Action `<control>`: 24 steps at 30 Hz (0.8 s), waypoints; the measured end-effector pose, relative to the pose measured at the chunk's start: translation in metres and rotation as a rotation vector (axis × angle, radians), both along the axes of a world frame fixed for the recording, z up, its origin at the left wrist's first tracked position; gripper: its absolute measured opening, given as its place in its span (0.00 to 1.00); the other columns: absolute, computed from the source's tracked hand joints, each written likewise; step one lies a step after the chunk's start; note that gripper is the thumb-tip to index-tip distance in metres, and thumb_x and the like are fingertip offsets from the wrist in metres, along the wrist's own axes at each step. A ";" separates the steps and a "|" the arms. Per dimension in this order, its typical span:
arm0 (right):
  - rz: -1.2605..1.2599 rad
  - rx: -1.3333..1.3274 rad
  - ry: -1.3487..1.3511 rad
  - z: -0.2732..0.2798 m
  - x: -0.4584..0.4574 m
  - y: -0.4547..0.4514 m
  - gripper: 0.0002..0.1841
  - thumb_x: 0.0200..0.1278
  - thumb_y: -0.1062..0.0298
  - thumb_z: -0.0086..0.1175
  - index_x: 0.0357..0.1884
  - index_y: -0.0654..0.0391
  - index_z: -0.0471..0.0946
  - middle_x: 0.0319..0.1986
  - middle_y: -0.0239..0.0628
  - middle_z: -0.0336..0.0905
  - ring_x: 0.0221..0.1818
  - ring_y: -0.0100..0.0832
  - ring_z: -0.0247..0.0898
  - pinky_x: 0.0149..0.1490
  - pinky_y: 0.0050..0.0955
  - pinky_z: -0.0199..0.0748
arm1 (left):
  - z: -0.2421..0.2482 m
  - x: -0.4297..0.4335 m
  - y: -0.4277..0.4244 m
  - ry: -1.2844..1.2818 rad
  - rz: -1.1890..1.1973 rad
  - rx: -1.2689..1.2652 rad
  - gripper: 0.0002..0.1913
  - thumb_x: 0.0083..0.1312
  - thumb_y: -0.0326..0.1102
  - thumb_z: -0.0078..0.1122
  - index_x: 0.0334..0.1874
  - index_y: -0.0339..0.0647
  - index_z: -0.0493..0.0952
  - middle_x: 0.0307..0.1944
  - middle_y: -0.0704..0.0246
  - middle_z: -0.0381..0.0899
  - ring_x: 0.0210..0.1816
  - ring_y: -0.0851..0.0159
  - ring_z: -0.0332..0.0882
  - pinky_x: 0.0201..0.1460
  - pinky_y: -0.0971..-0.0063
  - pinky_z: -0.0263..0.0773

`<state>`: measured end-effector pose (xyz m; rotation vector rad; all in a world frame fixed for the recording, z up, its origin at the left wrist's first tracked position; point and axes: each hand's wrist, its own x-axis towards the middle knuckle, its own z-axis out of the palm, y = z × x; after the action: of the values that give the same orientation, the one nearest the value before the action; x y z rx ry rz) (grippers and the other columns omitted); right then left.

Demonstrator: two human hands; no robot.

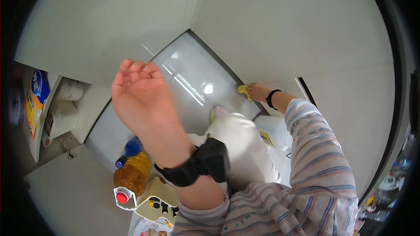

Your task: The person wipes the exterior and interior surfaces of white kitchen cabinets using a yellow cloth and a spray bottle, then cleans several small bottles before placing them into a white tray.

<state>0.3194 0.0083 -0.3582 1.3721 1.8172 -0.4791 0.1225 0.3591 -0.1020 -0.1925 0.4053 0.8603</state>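
Raised near the camera, my left hand (141, 95) is palm up and holds nothing; its fingers are loosely bent. A black strap with a black box-shaped device (212, 160) sits on that wrist. Farther off to the right, my right hand (258, 92) grips a yellow cloth (243, 91). The cloth lies against the dark strip (226, 68) along the foot of a pale panel (279, 32). Between my hands is a glossy grey floor (187, 62) with bright reflections. My bent knee in white trousers (246, 150) is below, beside a slipper (218, 113).
An open cabinet (60, 85) at left holds an orange and blue package (37, 101) and pale rolls (69, 90). At lower left stand a large oil bottle (133, 173), a blue bottle (133, 146) and a cream bin (157, 191) of bottles. A white container (274, 127) is beside my right forearm.
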 end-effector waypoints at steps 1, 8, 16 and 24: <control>-0.018 0.002 -0.016 0.008 -0.004 -0.010 0.09 0.54 0.60 0.53 0.31 0.50 0.82 0.41 0.35 0.78 0.48 0.37 0.71 0.52 0.31 0.68 | 0.002 -0.003 -0.001 0.033 0.001 -0.017 0.06 0.65 0.28 0.36 0.39 0.34 0.63 0.35 0.66 0.69 0.32 0.68 0.67 0.36 0.73 0.62; -0.406 -0.057 0.051 0.094 -0.013 -0.051 0.09 0.46 0.60 0.56 0.26 0.54 0.81 0.26 0.38 0.80 0.33 0.41 0.76 0.38 0.36 0.73 | 0.006 -0.029 -0.009 0.115 -0.122 0.100 0.04 0.63 0.28 0.40 0.36 0.35 0.64 0.36 0.66 0.68 0.33 0.69 0.66 0.35 0.75 0.64; -0.131 0.115 -0.250 0.257 -0.061 -0.105 0.03 0.42 0.66 0.53 0.18 0.50 0.78 0.22 0.32 0.78 0.29 0.34 0.75 0.38 0.31 0.70 | -0.013 -0.041 -0.009 0.256 -0.252 0.362 0.03 0.63 0.30 0.42 0.35 0.39 0.64 0.32 0.68 0.70 0.32 0.69 0.67 0.32 0.76 0.64; -0.947 0.601 -0.101 0.417 -0.179 -0.178 0.11 0.48 0.67 0.48 0.34 0.53 0.78 0.22 0.44 0.78 0.28 0.46 0.74 0.35 0.38 0.73 | 0.037 -0.011 -0.099 0.512 -0.316 1.196 0.17 0.64 0.39 0.48 0.53 0.43 0.65 0.42 0.70 0.72 0.38 0.72 0.69 0.37 0.77 0.66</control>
<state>0.1407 -0.1698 0.0590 2.6191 1.1566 -0.3129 0.1119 0.2600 -0.0648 1.1855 0.3203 0.7073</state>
